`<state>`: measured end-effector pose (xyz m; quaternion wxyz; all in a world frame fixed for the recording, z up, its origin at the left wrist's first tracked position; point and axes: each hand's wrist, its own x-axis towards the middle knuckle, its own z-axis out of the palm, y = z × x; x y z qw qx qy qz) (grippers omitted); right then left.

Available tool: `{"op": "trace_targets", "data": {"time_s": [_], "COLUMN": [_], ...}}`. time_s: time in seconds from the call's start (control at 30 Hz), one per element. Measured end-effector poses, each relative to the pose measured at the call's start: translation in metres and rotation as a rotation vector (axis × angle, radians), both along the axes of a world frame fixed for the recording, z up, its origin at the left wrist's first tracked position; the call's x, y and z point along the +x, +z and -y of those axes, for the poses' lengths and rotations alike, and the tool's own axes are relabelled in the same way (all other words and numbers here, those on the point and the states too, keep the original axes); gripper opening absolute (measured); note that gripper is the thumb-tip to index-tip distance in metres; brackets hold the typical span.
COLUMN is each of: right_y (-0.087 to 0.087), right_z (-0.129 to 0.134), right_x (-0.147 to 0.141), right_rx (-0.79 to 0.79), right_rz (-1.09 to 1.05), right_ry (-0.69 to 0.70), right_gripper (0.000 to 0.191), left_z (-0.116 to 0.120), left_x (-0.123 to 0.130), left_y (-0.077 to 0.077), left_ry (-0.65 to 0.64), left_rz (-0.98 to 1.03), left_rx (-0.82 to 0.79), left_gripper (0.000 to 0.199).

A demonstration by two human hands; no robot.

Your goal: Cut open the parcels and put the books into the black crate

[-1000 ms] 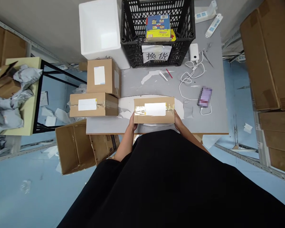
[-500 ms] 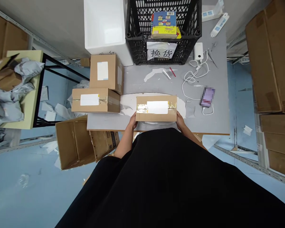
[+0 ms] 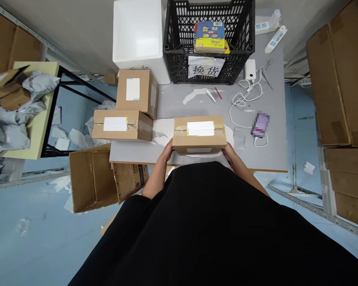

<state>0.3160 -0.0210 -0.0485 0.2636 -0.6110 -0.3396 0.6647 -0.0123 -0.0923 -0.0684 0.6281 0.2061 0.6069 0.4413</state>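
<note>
at the near edge of the table (image 3: 137, 154), the box (image 3: 199, 135) lies with its long axis across the body, left hand (image 3: 167, 151) and right hand (image 3: 229, 152) gripping opposite ends.

Head-worn view, down onto cardboard box (image 3: 199, 135)

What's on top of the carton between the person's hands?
The cardboard box has a white label on its top, lying across a band of clear packing tape. Whatever the label covers cannot be seen.
</note>
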Motion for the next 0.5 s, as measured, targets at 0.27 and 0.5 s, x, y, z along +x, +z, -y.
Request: {"op": "trace_targets", "data": {"time_s": [0.27,0.5], "right_y": [0.026,0.021], "right_z": [0.003,0.006], "right_x": [0.008,0.006], "right_rx": [0.022,-0.086], "right_rz": [0.018,0.362], "right_ry": [0.029,0.1], "right_gripper": [0.05,0.066], "left_z": [-0.014,-0.026], "left_x": [-0.01,-0.007], "left_y": [0.027,0.02], "left_ry": [-0.095,-0.15], "left_rz": [-0.342,-0.565], "left_rx": [-0.211,-0.385], "left_gripper": [0.028,0.028]}}
